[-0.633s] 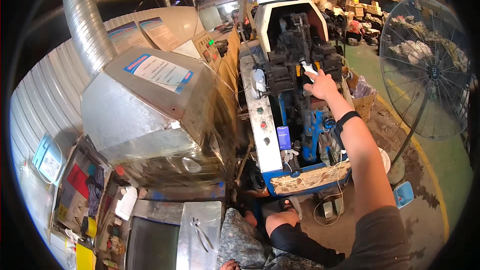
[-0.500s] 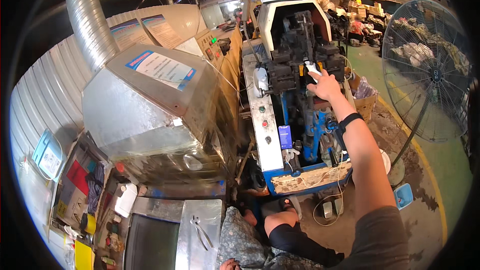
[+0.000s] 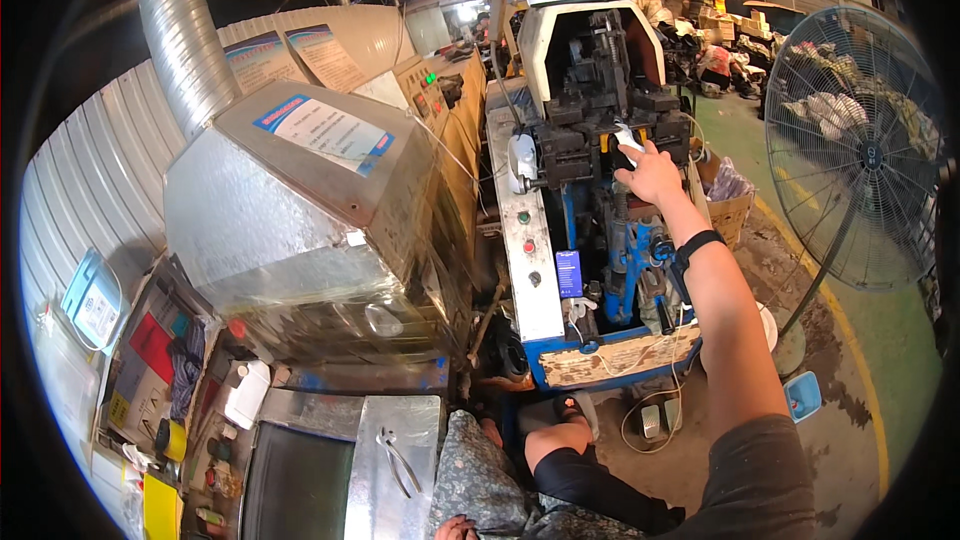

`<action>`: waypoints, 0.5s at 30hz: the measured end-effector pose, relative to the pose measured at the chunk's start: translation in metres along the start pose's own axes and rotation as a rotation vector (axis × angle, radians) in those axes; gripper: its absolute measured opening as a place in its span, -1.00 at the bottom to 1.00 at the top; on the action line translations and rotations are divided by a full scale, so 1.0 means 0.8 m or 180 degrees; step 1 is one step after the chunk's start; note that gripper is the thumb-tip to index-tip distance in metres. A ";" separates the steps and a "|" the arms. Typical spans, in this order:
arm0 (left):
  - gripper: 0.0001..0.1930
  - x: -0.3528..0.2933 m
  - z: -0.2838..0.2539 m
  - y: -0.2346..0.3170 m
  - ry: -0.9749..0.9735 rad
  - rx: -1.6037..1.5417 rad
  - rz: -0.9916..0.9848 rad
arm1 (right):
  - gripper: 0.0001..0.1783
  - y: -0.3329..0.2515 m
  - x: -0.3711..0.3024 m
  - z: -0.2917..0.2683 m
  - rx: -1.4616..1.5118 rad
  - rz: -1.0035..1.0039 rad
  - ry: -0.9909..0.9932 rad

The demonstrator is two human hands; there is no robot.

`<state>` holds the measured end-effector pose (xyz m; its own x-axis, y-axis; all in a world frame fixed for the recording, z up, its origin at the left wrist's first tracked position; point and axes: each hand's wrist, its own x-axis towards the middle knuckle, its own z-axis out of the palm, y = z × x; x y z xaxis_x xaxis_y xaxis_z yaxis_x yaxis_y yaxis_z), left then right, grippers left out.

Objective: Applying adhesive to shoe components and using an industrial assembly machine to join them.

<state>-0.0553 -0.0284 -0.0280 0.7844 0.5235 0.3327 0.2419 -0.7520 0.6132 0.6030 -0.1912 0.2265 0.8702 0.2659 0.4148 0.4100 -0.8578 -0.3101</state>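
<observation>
My right hand (image 3: 652, 176) reaches forward to a dark machine head (image 3: 575, 148). Its thumb and fingers are at a small white piece (image 3: 628, 136) lodged among the black metal parts; most of that piece is hidden, so I cannot make out its kind. The hand looks closed on the near end of it. A dark band circles that wrist. At the lower edge, a small part of my left hand (image 3: 457, 528) rests against a grey patterned cloth (image 3: 482, 475) over my lap; its fingers are mostly cut off by the picture's edge.
Left of me stands a sheet-metal hood (image 3: 265, 205) with a duct. Pliers (image 3: 400, 460) lie on a metal ledge beside a dark belt (image 3: 297, 480). Buttons line the machine's white panel (image 3: 538, 285). A large fan (image 3: 870, 150) stands right; foot pedals (image 3: 660, 418) sit on the floor.
The whole picture has shifted slightly. My right hand stays at the white piece in the machine, and my left hand remains at my lap.
</observation>
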 end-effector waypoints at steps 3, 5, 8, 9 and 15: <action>-0.85 -0.001 -0.001 -0.002 -0.0045 0.0015 -0.0030 | -0.30 -0.001 -0.002 -0.001 0.0013 0.0016 0.0010; -0.84 -0.001 -0.001 -0.003 -0.0034 -0.0016 -0.0047 | -0.30 -0.004 0.000 -0.004 -0.0019 -0.0001 0.0070; -0.84 0.000 -0.001 -0.004 -0.0042 -0.0018 -0.0061 | -0.28 -0.011 0.008 -0.011 -0.0102 -0.0026 0.0061; -0.84 0.000 -0.001 -0.004 -0.0046 -0.0012 -0.0065 | -0.27 -0.014 0.011 -0.015 -0.0132 -0.0014 -0.0034; -0.84 -0.001 -0.002 0.000 0.0068 0.0042 -0.0003 | -0.05 -0.030 0.019 -0.027 -0.0241 0.0367 0.0092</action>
<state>-0.0567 -0.0281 -0.0272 0.7718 0.5325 0.3475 0.2502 -0.7567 0.6040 0.6003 -0.1762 0.2586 0.9017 0.1518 0.4049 0.2849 -0.9129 -0.2923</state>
